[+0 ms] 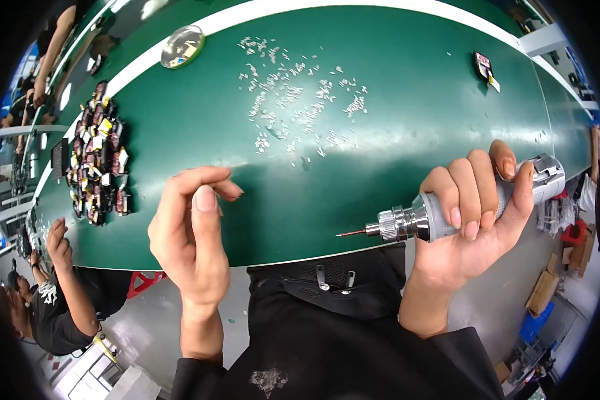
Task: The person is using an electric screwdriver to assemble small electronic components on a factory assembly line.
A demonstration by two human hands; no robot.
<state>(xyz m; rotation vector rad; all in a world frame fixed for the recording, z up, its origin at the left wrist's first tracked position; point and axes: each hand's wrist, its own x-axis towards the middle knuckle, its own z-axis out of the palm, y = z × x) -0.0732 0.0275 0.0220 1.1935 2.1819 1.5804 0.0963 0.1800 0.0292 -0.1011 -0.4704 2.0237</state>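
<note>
My right hand (463, 220) is wrapped round a grey and silver electric screwdriver (439, 217), whose thin bit points left over the table's near edge. My left hand (197, 227) hovers near that same edge, fingers loosely curled and the thumb tip apart from the fingertips. I see nothing in it. Beyond my hands, many small whitish slivers (290, 97) lie scattered on the green tabletop (407, 73). To the left of my left hand is a cluster of small black devices (99, 160) with white and yellow tags.
A round shallow metal dish (183, 47) with small pieces in it stands at the far left. One black device (483, 65) lies alone at the far right. Another person's hand (60, 247) rests near the table at lower left. Cardboard boxes (545, 287) are on the floor at right.
</note>
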